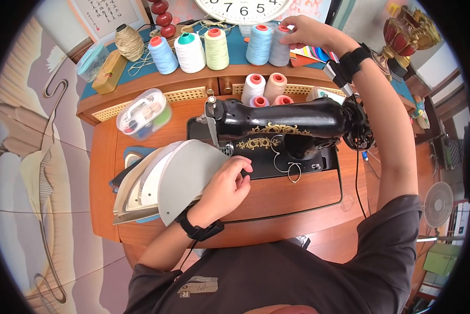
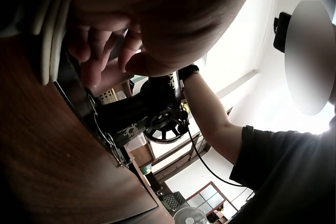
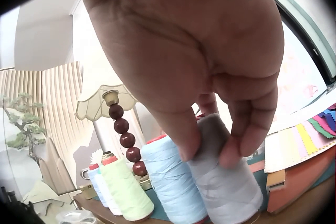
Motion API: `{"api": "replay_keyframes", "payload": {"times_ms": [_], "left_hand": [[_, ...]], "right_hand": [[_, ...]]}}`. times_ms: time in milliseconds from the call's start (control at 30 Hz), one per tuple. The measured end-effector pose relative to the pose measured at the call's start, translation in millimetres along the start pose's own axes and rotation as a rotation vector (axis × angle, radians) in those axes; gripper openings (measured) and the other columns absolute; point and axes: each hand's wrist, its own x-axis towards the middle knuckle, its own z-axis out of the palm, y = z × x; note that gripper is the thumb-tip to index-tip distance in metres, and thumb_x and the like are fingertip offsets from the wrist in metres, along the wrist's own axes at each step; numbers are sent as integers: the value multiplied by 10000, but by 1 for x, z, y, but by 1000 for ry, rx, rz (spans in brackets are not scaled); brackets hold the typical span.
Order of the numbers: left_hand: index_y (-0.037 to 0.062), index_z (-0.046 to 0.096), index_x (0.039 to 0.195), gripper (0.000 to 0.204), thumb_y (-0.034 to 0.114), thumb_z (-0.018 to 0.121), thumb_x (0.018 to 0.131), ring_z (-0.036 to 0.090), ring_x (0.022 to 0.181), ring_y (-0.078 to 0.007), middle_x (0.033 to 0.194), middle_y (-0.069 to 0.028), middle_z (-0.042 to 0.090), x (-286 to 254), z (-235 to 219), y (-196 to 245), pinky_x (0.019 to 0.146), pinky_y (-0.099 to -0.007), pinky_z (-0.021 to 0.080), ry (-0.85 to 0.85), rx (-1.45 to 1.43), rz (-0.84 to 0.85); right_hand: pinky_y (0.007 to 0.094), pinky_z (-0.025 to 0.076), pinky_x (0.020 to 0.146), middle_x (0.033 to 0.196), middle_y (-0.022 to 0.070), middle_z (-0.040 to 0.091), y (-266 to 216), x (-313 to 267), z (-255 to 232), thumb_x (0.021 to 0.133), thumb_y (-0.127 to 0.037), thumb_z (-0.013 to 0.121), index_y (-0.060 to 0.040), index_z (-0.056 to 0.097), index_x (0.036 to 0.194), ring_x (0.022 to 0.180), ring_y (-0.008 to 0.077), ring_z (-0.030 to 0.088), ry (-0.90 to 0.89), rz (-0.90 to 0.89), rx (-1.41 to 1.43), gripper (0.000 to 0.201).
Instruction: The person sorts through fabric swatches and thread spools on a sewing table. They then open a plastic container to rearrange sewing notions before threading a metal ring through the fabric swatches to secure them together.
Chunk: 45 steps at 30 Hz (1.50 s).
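My right hand (image 1: pixel 303 32) pinches the top of a grey thread cone (image 1: pixel 280 49) on the back shelf; in the right wrist view the thumb and fingers lie on both sides of the grey cone (image 3: pixel 223 182). A light blue cone (image 1: pixel 259 46) stands right beside it. My left hand (image 1: pixel 227 188), fingers loosely curled, rests near the grey rounded sheet (image 1: pixel 190 170) on top of a fanned stack, in front of the black sewing machine (image 1: pixel 287 119). From the left wrist view, the left hand (image 2: pixel 152 29) shows curled fingers; whether they hold anything is hidden.
Blue, white and green cones (image 1: pixel 216 49) line the shelf to the left. Several more cones (image 1: pixel 255 88) stand behind the machine. A clear plastic box (image 1: pixel 143 114) sits on the tabletop at left. Colour swatches (image 1: pixel 318 54) lie right of the grey cone; scissors (image 1: pixel 294 172) lie before the machine.
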Motion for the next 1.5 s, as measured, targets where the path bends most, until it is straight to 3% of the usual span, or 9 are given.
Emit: {"api": "replay_keyframes", "payload": {"times_ms": [400, 500, 600, 633, 800, 900, 1133, 1300, 1500], "left_hand": [[22, 559, 1056, 184, -51, 618, 897, 558, 682, -113, 1223, -95, 621, 1, 0, 1, 626, -270, 477, -2, 11, 2], [26, 556, 1058, 186, -60, 607, 901, 553, 684, -100, 1238, -91, 622, 0, -1, 0, 623, -261, 468, -5, 15, 2], [24, 557, 1058, 186, -56, 609, 898, 552, 680, -105, 1237, -95, 623, 0, -1, 1, 624, -267, 472, -10, 18, -13], [23, 557, 1058, 186, -54, 610, 898, 552, 678, -107, 1237, -96, 624, 1, -1, 2, 625, -269, 474, -12, 17, -19], [21, 559, 1057, 187, -47, 617, 893, 556, 681, -119, 1233, -100, 625, 0, -2, 2, 625, -278, 478, -16, 25, -28], [22, 560, 1061, 194, -46, 620, 889, 561, 687, -124, 1236, -102, 624, 0, -1, 0, 628, -283, 483, -9, 36, -9], [30, 564, 1073, 208, -36, 635, 888, 584, 704, -134, 1242, -102, 621, -1, -2, 3, 635, -294, 497, 0, 22, -20], [35, 561, 1074, 209, -29, 639, 892, 593, 701, -137, 1249, -105, 617, -1, -1, 0, 620, -295, 499, 5, 40, 16], [37, 563, 1074, 210, -29, 644, 891, 598, 688, -139, 1249, -108, 615, 0, -1, 1, 597, -294, 499, 12, 93, 46]], "right_hand": [[277, 588, 772, 1008, 144, 706, -1, 3, 3, 933, -270, 725, -5, 536, 1414, 867, 175, 711, -3, 9, -21, 581], [289, 583, 743, 976, 141, 706, -1, -9, 1, 928, -260, 718, 9, 560, 1354, 857, 174, 707, 57, 18, 26, 527], [303, 570, 713, 939, 136, 704, -16, -22, -19, 930, -239, 710, -2, 591, 1279, 849, 159, 698, 73, 233, -154, 438], [304, 557, 695, 881, 115, 700, -20, -32, -18, 909, -187, 705, 8, 634, 1160, 811, 160, 693, 113, 136, -135, 325], [318, 547, 732, 852, 84, 717, -72, -78, 13, 834, -88, 703, 39, 682, 1152, 756, 194, 687, -360, -333, -195, 343], [342, 545, 745, 889, 84, 734, -94, -73, 30, 832, -66, 699, 0, 678, 1246, 762, 192, 687, -628, -192, -129, 420], [369, 546, 707, 910, 107, 732, -106, -58, 42, 821, -30, 703, -106, 661, 1327, 750, 214, 686, -710, -281, -266, 514], [393, 551, 721, 934, 118, 725, -110, -53, 53, 806, -54, 746, -176, 681, 1297, 804, 268, 695, -752, -222, -367, 510], [427, 561, 771, 993, 146, 732, -107, -51, 60, 802, -48, 740, -142, 697, 1243, 902, 347, 705, -717, -286, -487, 453]]}}
